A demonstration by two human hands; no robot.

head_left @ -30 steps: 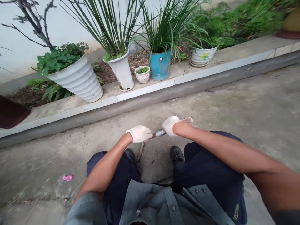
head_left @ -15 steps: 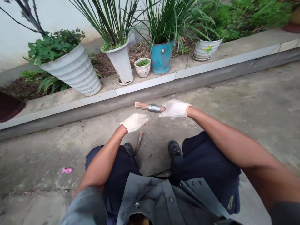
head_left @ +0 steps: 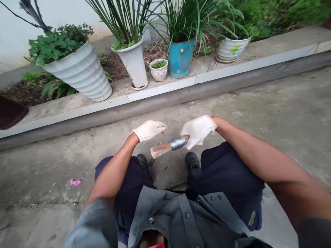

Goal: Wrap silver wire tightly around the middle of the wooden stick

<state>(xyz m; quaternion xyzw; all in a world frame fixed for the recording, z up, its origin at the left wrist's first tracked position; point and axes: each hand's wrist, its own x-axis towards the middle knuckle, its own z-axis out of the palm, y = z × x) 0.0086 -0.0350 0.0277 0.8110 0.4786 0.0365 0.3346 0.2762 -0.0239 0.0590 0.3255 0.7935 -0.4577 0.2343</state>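
My right hand (head_left: 198, 131), in a white knitted glove, grips the pointed end of a wooden stick (head_left: 160, 150). Silver wire (head_left: 178, 142) is wound in a tight band around the stick near that hand. The stick's blunt end points left and slightly down, in the air above the ground. My left hand (head_left: 149, 131), gloved too, is apart from the stick, up and to its left. Its fingers are pinched together, and a thin strand, seemingly wire, shows faintly at the fingertips.
A raised planter ledge (head_left: 160, 90) runs across in front. On it stand a ribbed white pot (head_left: 85, 74), a tall white pot (head_left: 133, 65), a small pot (head_left: 158, 73) and a blue bucket (head_left: 181, 58). A pink object (head_left: 76, 182) lies on the concrete at left.
My right hand has turned, swinging the stick's blunt end down toward me. My left hand has risen slightly. The second stick on the ground is now mostly hidden behind the held one.
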